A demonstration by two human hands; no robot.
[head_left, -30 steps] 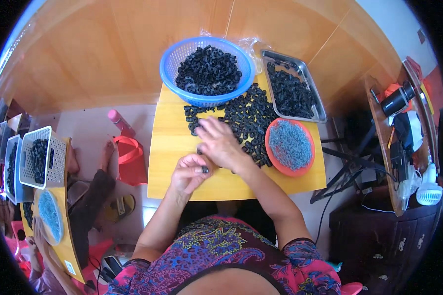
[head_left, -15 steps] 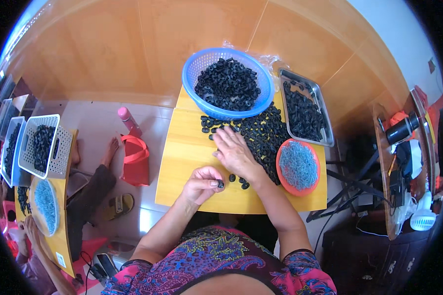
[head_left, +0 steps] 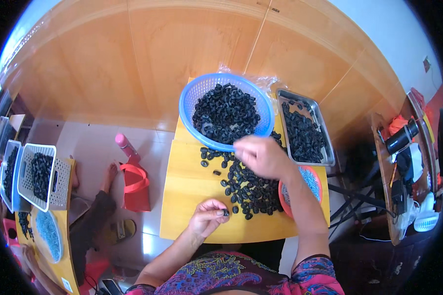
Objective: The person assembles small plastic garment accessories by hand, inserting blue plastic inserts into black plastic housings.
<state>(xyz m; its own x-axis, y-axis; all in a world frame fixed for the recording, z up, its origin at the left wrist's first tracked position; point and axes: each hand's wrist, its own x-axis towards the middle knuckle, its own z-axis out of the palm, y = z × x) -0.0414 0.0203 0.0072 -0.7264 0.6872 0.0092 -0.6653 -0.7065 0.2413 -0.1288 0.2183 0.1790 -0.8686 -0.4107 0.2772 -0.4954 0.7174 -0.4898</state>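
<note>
My left hand (head_left: pixel 209 217) pinches a small black ring-like part (head_left: pixel 225 212) between thumb and fingers, just above the near side of the yellow table (head_left: pixel 182 196). At the near right rim of the blue perforated basket (head_left: pixel 206 142), my right hand (head_left: pixel 262 156) has its fingers curled together. Whatever it may hold is hidden, and slight blur softens the fingers. Black parts fill the basket. More of the same black parts (head_left: pixel 253 189) lie loose on the table below my right hand. My right forearm covers part of an orange-red dish (head_left: pixel 283 202) with thin blue-grey pieces (head_left: pixel 309 178).
A steel tray (head_left: pixel 327 132) of black parts lies right of the basket, near the wooden wall (head_left: pixel 192 39). On the floor at left are a red bag (head_left: pixel 135 191) and a pink bottle (head_left: pixel 126 146). Further left, another person's hand (head_left: pixel 29 255) rests near a table with a white basket (head_left: pixel 60 184).
My right hand has lifted from the loose parts, where it lay spread, to the basket rim, its fingers now curled. My left hand still holds its black part. The whole view has tilted upward.
</note>
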